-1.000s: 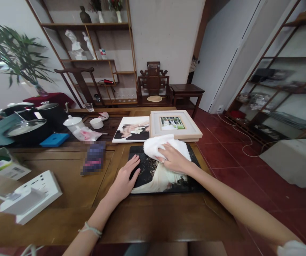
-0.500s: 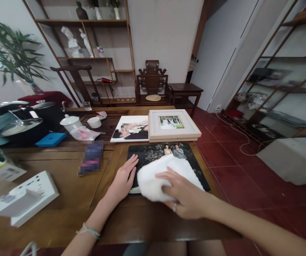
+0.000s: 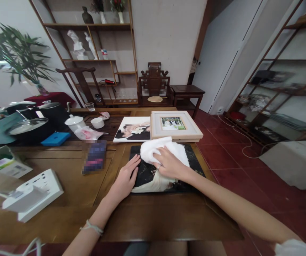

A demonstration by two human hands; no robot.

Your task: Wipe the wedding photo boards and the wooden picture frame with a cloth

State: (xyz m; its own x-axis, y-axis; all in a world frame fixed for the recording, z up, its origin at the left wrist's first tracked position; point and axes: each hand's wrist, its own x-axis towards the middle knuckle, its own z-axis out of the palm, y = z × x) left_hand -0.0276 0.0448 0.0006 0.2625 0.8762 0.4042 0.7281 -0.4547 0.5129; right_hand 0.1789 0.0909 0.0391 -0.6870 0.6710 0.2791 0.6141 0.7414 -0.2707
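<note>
Left hand [image 3: 127,179]: fingers nearly together, thumb apart, laid flat over the near-left part of a dark photo panel [image 3: 145,173]. Right hand [image 3: 170,163]: fingers bent over a bunched white cloth [image 3: 155,147], palm side hidden, exact grip not tellable. Panel: lying flat beneath both hands. Framed picture [image 3: 173,123]: beyond the right hand, near the panel's far edge. Handling note, by judgement: even, light strokes suit the printed face; left hand best as steady anchor; cloth kept padded beneath the fingers, its far strokes stopping short of the frame.
</note>
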